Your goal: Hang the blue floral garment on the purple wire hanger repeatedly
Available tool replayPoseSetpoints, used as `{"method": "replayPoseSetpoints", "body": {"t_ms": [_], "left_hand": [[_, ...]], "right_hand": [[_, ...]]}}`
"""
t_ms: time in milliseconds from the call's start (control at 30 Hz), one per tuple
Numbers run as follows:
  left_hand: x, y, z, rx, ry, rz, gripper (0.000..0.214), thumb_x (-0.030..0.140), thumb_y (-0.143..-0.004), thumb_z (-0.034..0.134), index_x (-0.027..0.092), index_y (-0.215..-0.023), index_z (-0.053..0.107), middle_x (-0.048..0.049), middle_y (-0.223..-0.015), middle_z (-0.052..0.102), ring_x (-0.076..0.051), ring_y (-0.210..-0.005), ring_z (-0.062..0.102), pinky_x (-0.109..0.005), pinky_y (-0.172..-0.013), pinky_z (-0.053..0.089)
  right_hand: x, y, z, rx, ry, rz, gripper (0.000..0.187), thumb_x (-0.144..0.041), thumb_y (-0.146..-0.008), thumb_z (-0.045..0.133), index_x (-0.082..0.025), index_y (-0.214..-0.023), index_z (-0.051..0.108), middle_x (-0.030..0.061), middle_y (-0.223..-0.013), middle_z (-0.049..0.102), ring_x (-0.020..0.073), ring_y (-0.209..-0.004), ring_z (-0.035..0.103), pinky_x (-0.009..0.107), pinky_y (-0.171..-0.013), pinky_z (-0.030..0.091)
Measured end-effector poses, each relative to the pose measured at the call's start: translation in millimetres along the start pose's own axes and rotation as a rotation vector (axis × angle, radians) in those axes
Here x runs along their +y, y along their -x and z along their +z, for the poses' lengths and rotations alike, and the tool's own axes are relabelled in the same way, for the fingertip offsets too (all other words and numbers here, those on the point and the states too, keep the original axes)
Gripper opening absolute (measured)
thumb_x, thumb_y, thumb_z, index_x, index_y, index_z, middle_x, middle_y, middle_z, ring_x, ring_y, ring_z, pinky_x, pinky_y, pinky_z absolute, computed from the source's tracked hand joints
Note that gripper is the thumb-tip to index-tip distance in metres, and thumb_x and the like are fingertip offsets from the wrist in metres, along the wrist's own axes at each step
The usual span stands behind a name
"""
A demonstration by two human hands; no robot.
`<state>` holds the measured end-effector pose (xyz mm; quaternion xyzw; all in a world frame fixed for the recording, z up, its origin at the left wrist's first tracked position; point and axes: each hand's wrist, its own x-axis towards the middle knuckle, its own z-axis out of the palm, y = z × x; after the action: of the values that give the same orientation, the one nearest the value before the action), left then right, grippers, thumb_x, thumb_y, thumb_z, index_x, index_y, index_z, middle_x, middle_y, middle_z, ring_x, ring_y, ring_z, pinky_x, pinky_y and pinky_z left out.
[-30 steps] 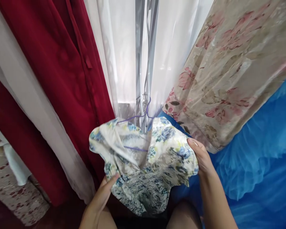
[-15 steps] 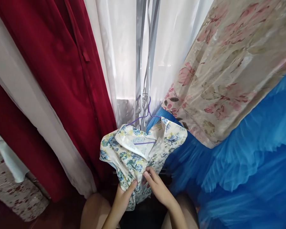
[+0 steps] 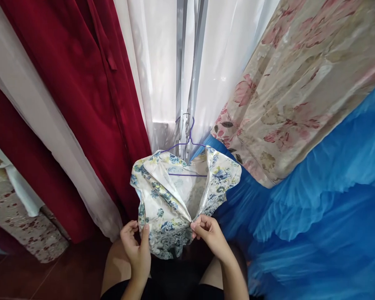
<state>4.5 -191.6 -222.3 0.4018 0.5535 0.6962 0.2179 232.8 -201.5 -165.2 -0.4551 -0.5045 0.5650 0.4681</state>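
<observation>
A small white garment with blue and green flowers (image 3: 171, 196) hangs on a purple wire hanger (image 3: 187, 146) in front of me. My left hand (image 3: 137, 248) pinches the garment's left lower edge, thumb on top. At the lower middle of the front, my right hand (image 3: 208, 233) is closed on the fabric, drawing it into a gather. The hanger's hook points up toward grey metal bars (image 3: 187, 83) behind sheer white curtains.
A dark red garment (image 3: 81, 104) and white sheer fabric (image 3: 43, 121) hang at left. At right hang a beige rose-print fabric (image 3: 300, 83) and a blue ruffled tulle dress (image 3: 315, 208). Reddish floor (image 3: 50, 275) and my bare knees lie below.
The garment now hangs straighter on the hanger. My hands moved from its outer sides to the lower front, then apart, the left gripping the left edge, the right pinching the middle.
</observation>
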Motion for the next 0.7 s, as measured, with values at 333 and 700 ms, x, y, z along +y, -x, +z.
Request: {"method": "replayPoseSetpoints", "body": {"t_ms": [333, 700], "left_hand": [[18, 63, 72.0, -0.672, -0.083, 0.115, 0.006, 0.020, -0.086, 0.056, 0.021, -0.091, 0.058, -0.0014, -0.078, 0.061, -0.019, -0.074, 0.060, -0.028, -0.068, 0.049], [8, 26, 63.0, -0.823, -0.237, 0.198, 0.012, 0.013, -0.077, 0.054, 0.021, -0.071, 0.049, 0.0022, -0.065, 0.047, -0.016, -0.062, 0.049, -0.025, -0.062, 0.037]], "right_hand": [[-2, 9, 1, -0.087, -0.133, 0.114, 0.038, -0.052, -0.083, 0.072, -0.017, -0.078, 0.059, 0.0013, -0.056, 0.067, 0.0099, -0.040, 0.053, 0.018, -0.038, 0.029], [-147, -93, 7, 0.257, -0.471, -0.188, 0.028, -0.038, -0.066, 0.081, -0.013, -0.071, 0.072, 0.0010, -0.055, 0.067, 0.0056, -0.037, 0.047, 0.017, -0.032, 0.026]]}}
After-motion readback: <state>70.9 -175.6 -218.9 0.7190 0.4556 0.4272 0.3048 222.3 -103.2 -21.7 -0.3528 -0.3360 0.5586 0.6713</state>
